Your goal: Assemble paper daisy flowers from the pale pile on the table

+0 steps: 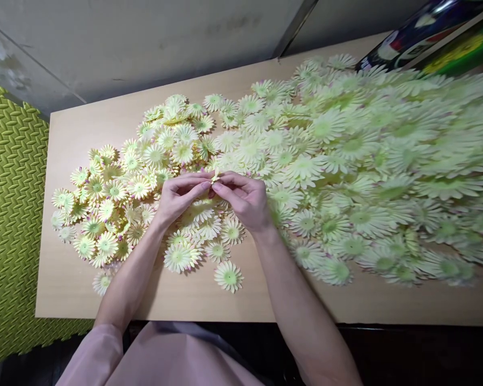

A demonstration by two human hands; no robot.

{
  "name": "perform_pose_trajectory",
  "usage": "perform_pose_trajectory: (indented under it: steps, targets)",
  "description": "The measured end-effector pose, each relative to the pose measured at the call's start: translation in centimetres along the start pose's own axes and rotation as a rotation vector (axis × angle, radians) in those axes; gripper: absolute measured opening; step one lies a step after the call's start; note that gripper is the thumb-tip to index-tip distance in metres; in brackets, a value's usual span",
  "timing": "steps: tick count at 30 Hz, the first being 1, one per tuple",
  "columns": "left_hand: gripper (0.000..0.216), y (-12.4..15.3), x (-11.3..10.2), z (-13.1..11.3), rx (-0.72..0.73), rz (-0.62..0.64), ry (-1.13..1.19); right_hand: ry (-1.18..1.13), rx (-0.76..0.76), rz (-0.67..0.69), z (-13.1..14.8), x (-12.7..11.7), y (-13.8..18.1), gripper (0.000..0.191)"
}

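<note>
My left hand [180, 197] and my right hand [244, 199] meet over the middle of a wooden table [72, 279]. Both pinch one small pale yellow flower piece [214, 177] between their fingertips, just above the flowers lying below. A big heap of pale yellow fabric daisy flowers [346, 161] covers the table's right side. A flatter spread of the same flowers [116, 198], some with purple-tinged petals, lies to the left of my hands. A single flower [228, 276] rests nearest to me between my forearms.
A green textured foam mat [8, 225] lies left of the table. A grey wall [145, 43] stands behind. Dark and green packaging [430, 37] sits at the far right corner. My pink clothing [156, 359] shows below the table's near edge.
</note>
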State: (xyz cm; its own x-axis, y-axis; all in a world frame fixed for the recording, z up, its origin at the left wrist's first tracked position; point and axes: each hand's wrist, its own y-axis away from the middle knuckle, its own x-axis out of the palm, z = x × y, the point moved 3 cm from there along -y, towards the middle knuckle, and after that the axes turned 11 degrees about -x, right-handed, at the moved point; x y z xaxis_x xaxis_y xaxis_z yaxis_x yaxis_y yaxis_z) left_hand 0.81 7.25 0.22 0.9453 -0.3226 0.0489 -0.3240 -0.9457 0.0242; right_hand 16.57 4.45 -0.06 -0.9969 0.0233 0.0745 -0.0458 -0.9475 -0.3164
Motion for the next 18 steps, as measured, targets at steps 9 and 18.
perform_pose_trajectory:
  steps: [9,18]
  targets:
    - [0.009,0.09,0.26,0.0,0.048,-0.041,-0.022,0.004,-0.015,-0.03,-0.1,0.01,0.0,0.007]
    - [0.008,0.05,0.02,0.07,0.053,-0.054,-0.021,0.006,-0.01,-0.023,-0.09,-0.04,0.1,0.006]
